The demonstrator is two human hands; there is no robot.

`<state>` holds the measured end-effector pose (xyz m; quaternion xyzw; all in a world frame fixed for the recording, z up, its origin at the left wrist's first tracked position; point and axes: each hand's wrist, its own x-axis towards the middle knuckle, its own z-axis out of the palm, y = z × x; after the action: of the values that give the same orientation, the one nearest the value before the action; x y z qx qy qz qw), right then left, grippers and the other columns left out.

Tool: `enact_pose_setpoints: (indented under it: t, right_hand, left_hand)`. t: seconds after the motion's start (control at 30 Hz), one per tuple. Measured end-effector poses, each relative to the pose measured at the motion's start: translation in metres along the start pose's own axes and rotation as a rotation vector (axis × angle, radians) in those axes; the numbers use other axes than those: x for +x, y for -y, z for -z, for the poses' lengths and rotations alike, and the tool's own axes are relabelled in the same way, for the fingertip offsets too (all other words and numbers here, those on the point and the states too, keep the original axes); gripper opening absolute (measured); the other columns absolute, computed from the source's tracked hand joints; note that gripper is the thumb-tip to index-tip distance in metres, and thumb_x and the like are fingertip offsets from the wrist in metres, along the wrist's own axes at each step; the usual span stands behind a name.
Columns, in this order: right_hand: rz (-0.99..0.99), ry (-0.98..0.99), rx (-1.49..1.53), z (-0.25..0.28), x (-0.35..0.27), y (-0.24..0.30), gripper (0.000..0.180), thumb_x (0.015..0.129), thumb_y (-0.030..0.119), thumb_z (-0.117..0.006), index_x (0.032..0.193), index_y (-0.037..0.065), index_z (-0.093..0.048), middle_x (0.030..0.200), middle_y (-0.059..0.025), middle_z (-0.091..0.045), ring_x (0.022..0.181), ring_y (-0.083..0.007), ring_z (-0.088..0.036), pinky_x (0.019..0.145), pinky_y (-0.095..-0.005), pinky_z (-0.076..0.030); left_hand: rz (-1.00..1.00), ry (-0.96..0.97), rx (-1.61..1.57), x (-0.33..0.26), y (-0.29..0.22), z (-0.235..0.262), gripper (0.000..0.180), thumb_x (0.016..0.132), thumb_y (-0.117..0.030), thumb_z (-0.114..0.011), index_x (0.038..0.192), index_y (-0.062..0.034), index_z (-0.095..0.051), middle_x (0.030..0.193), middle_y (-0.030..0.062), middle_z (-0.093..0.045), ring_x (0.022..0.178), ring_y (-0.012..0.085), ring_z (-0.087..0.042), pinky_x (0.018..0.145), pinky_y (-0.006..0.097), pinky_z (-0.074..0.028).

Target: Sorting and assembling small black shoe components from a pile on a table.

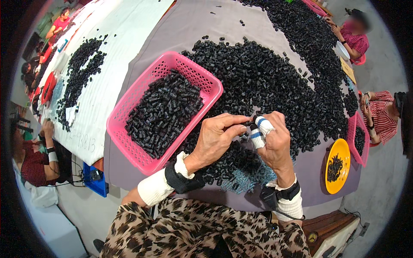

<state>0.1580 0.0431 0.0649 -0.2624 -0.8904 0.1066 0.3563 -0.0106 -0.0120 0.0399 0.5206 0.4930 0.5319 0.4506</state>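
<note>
Above the grey-covered table, my left hand (215,139) pinches a small black plastic part (248,124) between thumb and fingertips. My right hand (276,144) meets it from the other side, its fingers curled and two of them wrapped in white, blue-striped finger sleeves. Both hands appear to hold the same part; its details are mostly covered by the fingers. Beneath and beyond them spreads a large heap of black plastic parts (258,77). A pink lattice basket (211,85), filled with similar black pieces, stands left of my hands. Small clear bluish pieces (241,181) lie close to my wrists.
A yellow plate (341,182) of dark bits sits at the right table edge beside another pink basket (365,159). A white-covered table (107,51) with black parts adjoins on the left. A blue bin (94,182) is below it. Several people work around the tables.
</note>
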Motion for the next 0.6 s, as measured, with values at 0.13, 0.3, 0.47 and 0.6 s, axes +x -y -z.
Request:
enact_pose_setpoints:
  t: [0.13,0.3,0.47,0.6]
  right_hand:
    - [-0.015,-0.032,-0.022,-0.0009,0.0,-0.0001,0.023,0.063,0.002,-0.069,0.083,-0.004,-0.06,0.083,-0.0138,-0.058,0.079,-0.0315,-0.056,0.075,-0.0433,-0.042]
    - [0.052,-0.029,-0.135,-0.0003,0.0025,0.0038,0.023,0.062,0.003,-0.069,0.081,-0.004,-0.059,0.083,-0.0143,-0.057,0.078,-0.031,-0.056,0.075,-0.0441,-0.042]
    - [0.099,0.0,-0.099,-0.0006,0.0013,0.0021,0.026,0.059,0.002,-0.068,0.081,-0.006,-0.058,0.083,-0.0154,-0.057,0.078,-0.0313,-0.055,0.076,-0.0447,-0.041]
    - [0.14,0.034,-0.083,0.0008,0.003,-0.0023,0.028,0.058,0.001,-0.068,0.083,-0.006,-0.058,0.084,-0.016,-0.057,0.079,-0.0317,-0.055,0.076,-0.0442,-0.042]
  left_hand:
    - [0.052,-0.013,-0.024,-0.0008,-0.002,-0.0011,0.021,0.086,-0.004,-0.064,0.106,0.0,-0.068,0.087,0.0063,-0.066,0.077,0.0099,-0.062,0.069,0.023,-0.049]
    - [0.045,-0.038,-0.051,-0.0001,0.002,-0.0038,0.022,0.085,-0.003,-0.065,0.107,0.0004,-0.068,0.086,0.0061,-0.067,0.075,0.0095,-0.061,0.067,0.023,-0.048]
    - [-0.008,-0.06,0.047,-0.0001,-0.0006,-0.0042,0.022,0.083,-0.002,-0.066,0.104,0.002,-0.069,0.084,0.0077,-0.067,0.072,0.0099,-0.06,0.063,0.023,-0.048]
    - [-0.086,-0.099,0.085,-0.0004,0.0021,-0.0057,0.022,0.081,-0.001,-0.066,0.103,0.0024,-0.069,0.084,0.0087,-0.068,0.07,0.0106,-0.06,0.061,0.023,-0.047]
